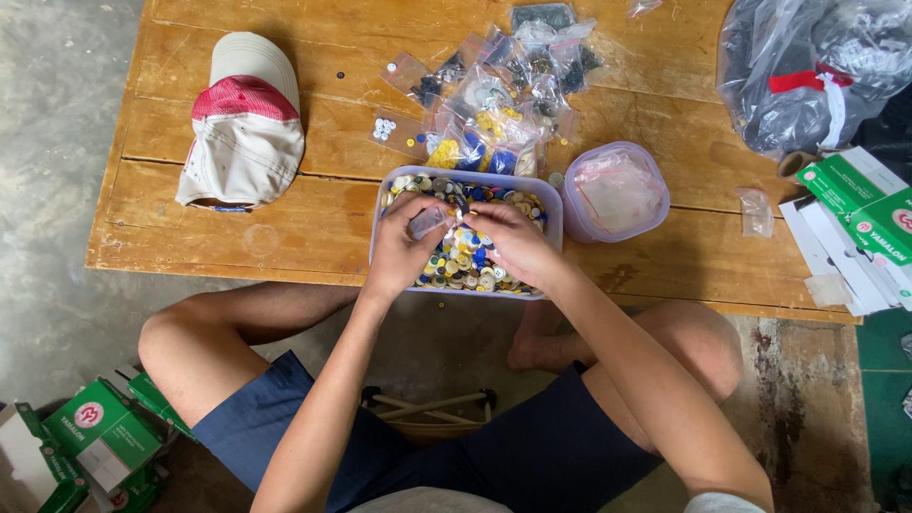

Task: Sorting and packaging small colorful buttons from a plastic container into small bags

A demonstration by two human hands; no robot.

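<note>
A clear rectangular plastic tub [382,214] full of mixed coloured buttons [464,268] sits at the near edge of a low wooden table [313,214]. Both my hands hover over it. My left hand [404,247] pinches a small clear plastic bag [427,221]. My right hand [513,242] meets it at the bag's opening, fingertips pinched together on something too small to make out. Behind the tub lies a heap of small zip bags [503,90] with sorted buttons.
A round clear tub [616,190] holding empty bags stands right of the button tub. A white and red cap [245,123] lies at the left. A dark plastic sack [807,71] and green boxes [855,195] sit at the right; more green boxes [95,432] are on the floor.
</note>
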